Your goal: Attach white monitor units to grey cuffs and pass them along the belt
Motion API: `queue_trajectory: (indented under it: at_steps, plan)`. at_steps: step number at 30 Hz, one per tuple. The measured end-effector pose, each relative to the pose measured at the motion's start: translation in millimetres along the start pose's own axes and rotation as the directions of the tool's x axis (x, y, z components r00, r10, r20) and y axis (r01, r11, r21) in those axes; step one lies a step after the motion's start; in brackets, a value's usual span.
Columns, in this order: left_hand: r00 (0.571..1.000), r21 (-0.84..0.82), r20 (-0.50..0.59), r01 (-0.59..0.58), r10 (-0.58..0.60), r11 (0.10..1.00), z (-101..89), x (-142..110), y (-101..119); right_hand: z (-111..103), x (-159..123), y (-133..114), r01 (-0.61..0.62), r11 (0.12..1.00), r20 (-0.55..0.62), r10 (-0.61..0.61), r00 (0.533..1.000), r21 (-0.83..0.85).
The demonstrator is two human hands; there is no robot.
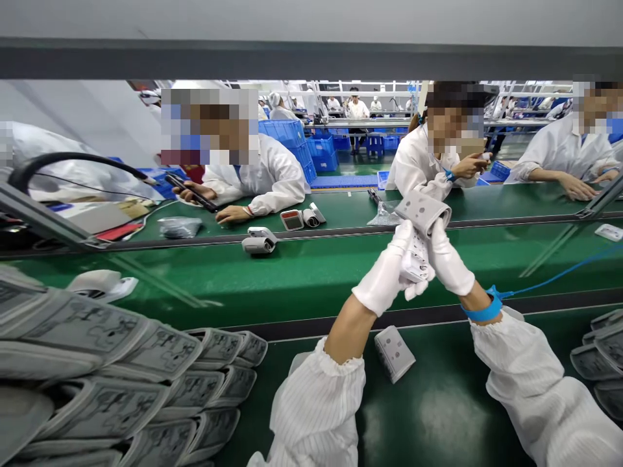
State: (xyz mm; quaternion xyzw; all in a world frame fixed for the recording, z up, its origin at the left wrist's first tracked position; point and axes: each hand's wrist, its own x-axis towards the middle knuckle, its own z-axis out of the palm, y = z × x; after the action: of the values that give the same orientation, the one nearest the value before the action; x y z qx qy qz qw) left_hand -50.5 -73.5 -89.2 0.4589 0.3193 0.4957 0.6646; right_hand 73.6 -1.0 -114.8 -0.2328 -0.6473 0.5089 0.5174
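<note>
Both my hands wear white gloves and are raised together over the green conveyor belt (311, 275). Between them is a wrist blood pressure monitor with a curled grey cuff (421, 211) at the top and a white body (416, 259) below it. My left hand (384, 275) is closed around the white body. On the other side, my right hand (451, 263) pinches the cuff's lower edge; some fingertips are hidden behind the device. A blue strap with a cord circles my right wrist. Another rolled grey cuff (394, 354) lies on the green bench below my hands.
Stacked grey cuffs (121, 350) fill the left side, and more cuffs (603, 350) sit at the right edge. A monitor (259, 241) rests on the belt's far side. A metal frame (311, 61) crosses overhead. Co-workers in white coats (277, 168) sit opposite.
</note>
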Motion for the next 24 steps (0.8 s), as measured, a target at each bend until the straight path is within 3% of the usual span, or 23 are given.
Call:
queue_trajectory:
  at_steps: [5,9,12,16,20,24]
  plan:
    - [0.999,-0.058,0.021,0.027,-0.026,0.998,-3.9,4,-1,-10,-2,-1,0.139,0.976,-0.063,-0.151,0.986,-0.166]
    - [0.997,-0.061,0.045,0.066,-0.063,0.996,-4.8,4,5,-23,3,-7,0.235,0.928,-0.036,-0.256,0.966,-0.289]
    - [0.993,-0.121,0.059,0.104,-0.098,0.987,-2.1,5,6,-31,7,-12,0.292,0.913,0.06,-0.287,0.956,-0.283]
    - [0.997,-0.14,0.006,0.074,-0.074,0.987,0.7,1,6,-42,7,-22,0.27,0.915,0.196,-0.218,0.956,-0.3]
    - [0.999,-0.059,-0.008,-0.035,0.035,0.998,-5.4,0,8,-52,4,-33,0.262,0.804,0.187,-0.19,0.964,-0.534]
    - [0.992,-0.091,-0.127,0.015,-0.027,0.996,-13.5,6,5,-55,1,-39,0.319,0.611,0.259,-0.188,0.947,-0.725]
